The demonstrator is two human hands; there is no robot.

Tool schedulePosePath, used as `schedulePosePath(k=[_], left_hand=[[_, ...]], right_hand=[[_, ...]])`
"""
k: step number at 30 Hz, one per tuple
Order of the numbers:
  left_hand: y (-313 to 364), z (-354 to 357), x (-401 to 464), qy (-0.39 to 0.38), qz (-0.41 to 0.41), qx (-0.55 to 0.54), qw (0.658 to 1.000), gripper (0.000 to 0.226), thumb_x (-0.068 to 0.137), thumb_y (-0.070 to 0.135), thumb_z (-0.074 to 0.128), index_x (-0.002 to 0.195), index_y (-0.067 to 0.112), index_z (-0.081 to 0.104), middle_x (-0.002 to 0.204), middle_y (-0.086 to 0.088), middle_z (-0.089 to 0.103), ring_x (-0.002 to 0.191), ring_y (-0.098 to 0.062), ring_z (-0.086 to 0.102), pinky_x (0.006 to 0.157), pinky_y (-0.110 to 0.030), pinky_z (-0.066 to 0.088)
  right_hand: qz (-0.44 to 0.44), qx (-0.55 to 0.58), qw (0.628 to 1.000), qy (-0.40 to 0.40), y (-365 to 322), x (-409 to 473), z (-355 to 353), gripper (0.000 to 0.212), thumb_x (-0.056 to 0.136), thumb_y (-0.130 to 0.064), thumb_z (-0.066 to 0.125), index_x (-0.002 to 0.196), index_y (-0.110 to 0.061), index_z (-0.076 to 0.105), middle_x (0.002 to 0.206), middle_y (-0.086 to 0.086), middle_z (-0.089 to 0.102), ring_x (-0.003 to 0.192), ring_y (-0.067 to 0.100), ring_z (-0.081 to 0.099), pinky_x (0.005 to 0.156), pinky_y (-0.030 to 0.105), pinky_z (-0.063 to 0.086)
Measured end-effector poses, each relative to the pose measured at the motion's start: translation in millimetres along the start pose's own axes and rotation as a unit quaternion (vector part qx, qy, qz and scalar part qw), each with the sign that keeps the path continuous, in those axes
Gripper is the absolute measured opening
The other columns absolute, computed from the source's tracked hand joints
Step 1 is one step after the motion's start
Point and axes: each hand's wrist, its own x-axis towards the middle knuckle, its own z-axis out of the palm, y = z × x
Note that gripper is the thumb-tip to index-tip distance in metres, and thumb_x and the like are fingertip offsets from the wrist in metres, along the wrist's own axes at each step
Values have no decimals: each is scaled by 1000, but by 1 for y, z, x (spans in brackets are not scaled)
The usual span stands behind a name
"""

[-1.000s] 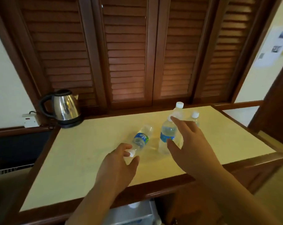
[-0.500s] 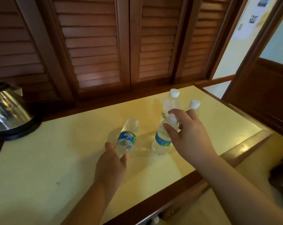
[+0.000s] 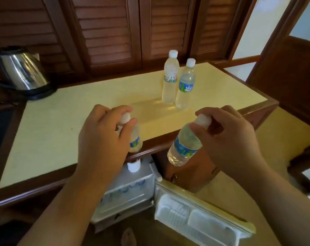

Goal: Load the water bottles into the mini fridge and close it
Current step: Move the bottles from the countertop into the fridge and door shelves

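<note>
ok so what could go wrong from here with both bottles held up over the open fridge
1. Each hand, left hand and right hand, holds its clear blue-labelled plastic water bottle only near the white cap, so one might slip and drop.
2. The open white mini fridge door juts out below; a dangling bottle could knock it.
3. Two more clear bottles stand on the cream countertop, easily forgotten before closing.

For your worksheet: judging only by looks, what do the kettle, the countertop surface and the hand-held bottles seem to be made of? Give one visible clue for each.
Kettle: polished metal, probably stainless steel; mirror-like reflections. Its lid and base look like black plastic.
Countertop: smooth pale-yellow panel, perhaps laminate or stone, unclear; soft sheen, dark wood edging.
Bottles in the left hand and right hand: clear thin plastic, see-through walls, white caps.
</note>
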Motion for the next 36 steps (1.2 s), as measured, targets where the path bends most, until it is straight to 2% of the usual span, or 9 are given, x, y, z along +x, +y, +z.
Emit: schedulePosePath(k=[3,8,11,15,18,21,27,30,36], left_hand=[[25,-17,-54,-39,35,-13,999,32,96,34,68,122,17,73,98,4,56,79,-8,55,68,-10,40],[31,-4,-155,-154,-75,-45,984,29,88,50,64,109,33,72,91,19,57,88,3,59,65,-10,42],[18,22,-204,-177,-105,-68,976,32,87,44,69,110,24,77,93,12,63,77,-5,62,67,-28,55],[-14,60,-257,-195,-162,-87,963,27,85,43,77,110,33,74,99,19,62,83,-4,65,68,-21,55],[-44,91,-292,-200,-183,-66,960,26,83,42,79,107,34,73,100,21,63,88,5,64,71,-3,46],[-75,126,-329,-180,-183,-68,964,29,80,36,83,106,26,76,101,15,65,90,7,64,75,0,44],[-122,200,-396,-183,-187,-124,957,23,86,35,85,105,29,75,100,13,61,85,-7,67,74,-22,55],[-137,230,-422,-193,-162,-139,958,22,89,36,81,106,23,74,100,15,62,83,-11,68,72,-24,55],[-136,283,-454,-214,-160,-176,947,20,89,24,82,107,16,76,101,3,68,82,-13,70,70,-33,60]], right_hand=[[-8,19,1000,-12,12,-52,-7,25,86,-37,74,110,-36,67,99,-19,58,93,-3,57,73,2,43],[52,36,995,-71,57,-136,30,25,88,-28,78,111,-34,70,97,-19,57,86,-1,59,71,5,43],[103,19,988,-111,96,-186,74,29,88,-26,80,112,-36,70,100,-19,55,80,3,60,70,13,48],[197,11,971,-139,150,-252,148,28,90,-23,78,111,-38,67,111,-16,57,90,13,63,78,34,59],[175,-19,972,-153,186,-299,208,33,92,-19,75,119,-32,62,121,-9,56,102,17,62,83,31,59],[133,-55,976,-163,222,-337,265,42,90,-13,75,125,-26,56,128,-3,52,109,20,57,85,26,52],[64,-116,976,-172,301,-386,346,45,82,-2,80,123,-8,62,118,13,58,106,30,60,83,39,59],[43,-142,978,-145,334,-403,366,41,79,4,80,116,-4,65,110,15,59,100,32,59,82,42,58],[95,-180,975,-90,378,-437,365,32,82,9,76,110,-1,65,104,18,57,97,31,53,83,40,52]])
